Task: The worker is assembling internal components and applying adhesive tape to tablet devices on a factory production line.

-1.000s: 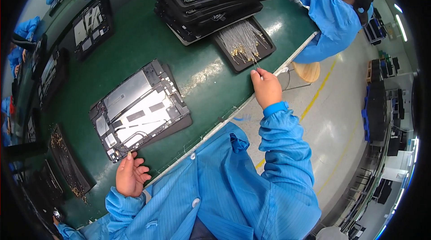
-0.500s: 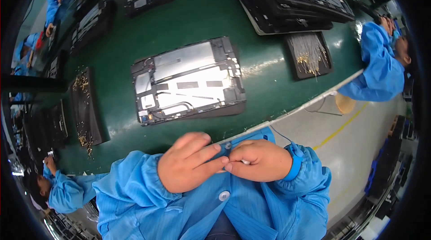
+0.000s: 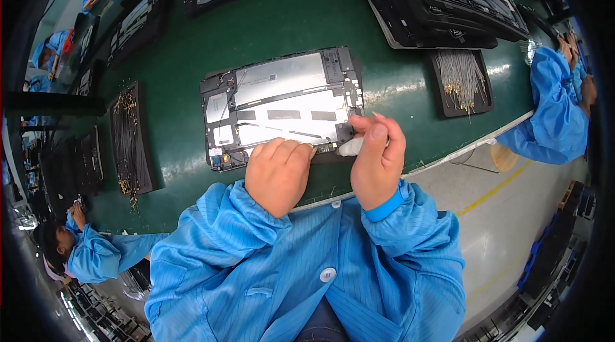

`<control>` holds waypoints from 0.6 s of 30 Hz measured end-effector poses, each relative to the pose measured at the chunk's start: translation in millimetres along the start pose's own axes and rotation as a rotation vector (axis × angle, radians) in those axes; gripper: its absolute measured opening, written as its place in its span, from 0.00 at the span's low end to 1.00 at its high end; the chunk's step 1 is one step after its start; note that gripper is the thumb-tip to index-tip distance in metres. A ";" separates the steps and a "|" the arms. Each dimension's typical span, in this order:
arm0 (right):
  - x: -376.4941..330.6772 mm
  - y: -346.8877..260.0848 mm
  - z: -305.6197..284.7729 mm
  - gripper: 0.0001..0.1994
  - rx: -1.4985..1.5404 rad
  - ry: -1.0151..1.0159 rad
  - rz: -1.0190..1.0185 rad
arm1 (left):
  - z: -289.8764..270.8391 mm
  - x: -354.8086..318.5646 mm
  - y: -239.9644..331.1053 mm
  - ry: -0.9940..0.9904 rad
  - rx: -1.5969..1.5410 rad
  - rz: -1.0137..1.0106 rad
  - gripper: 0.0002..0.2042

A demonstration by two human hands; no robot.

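Note:
An opened tablet [image 3: 285, 82], with silver battery panels and a black frame, lies on the green table before me. My left hand [image 3: 278, 172] is at its near edge, fingers curled and closed. Those fingertips are mostly hidden, so what they hold cannot be made out. At the tablet's near right corner is my right hand [image 3: 379, 159], thumb raised and fingers apart. Something white [image 3: 350, 146] shows at this hand, by the corner; it may be a covering on a finger. A blue band [image 3: 388, 205] circles my right wrist.
Left of the tablet, a dark tray [image 3: 142, 150] holds thin cables with gold ends. Another tray [image 3: 485, 95] of grey cables sits to the right, below stacked black device parts [image 3: 410, 15]. People in blue work at far left and at right [image 3: 554, 105].
Both hands have gone from in front of my chest up to the tablet's near edge, moving apart a little. The whole view has shifted slightly.

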State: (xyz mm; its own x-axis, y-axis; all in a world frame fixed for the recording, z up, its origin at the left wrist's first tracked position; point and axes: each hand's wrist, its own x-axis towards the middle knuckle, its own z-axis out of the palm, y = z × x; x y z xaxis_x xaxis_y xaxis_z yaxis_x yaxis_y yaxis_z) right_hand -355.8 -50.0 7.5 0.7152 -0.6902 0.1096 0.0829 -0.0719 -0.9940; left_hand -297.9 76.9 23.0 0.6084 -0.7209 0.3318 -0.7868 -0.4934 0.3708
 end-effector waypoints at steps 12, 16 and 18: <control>-3.1 15.8 5.5 0.10 0.031 -0.078 -0.213 | -0.1 1.7 -0.5 -0.026 -0.011 -0.023 0.08; -3.3 16.7 4.0 0.10 0.057 -0.094 -0.207 | 0.0 1.9 -0.4 -0.022 -0.021 -0.031 0.07; -2.8 17.0 3.4 0.11 0.058 -0.099 -0.199 | 0.4 2.0 -0.2 -0.027 -0.016 -0.031 0.07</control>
State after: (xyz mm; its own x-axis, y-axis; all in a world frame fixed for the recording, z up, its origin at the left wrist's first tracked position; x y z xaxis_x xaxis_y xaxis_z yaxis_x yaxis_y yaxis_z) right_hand -354.1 -46.8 -9.7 0.7449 -0.5924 0.3067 0.2675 -0.1560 -0.9509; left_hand -296.7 75.3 23.2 0.6290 -0.7185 0.2967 -0.7659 -0.5075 0.3947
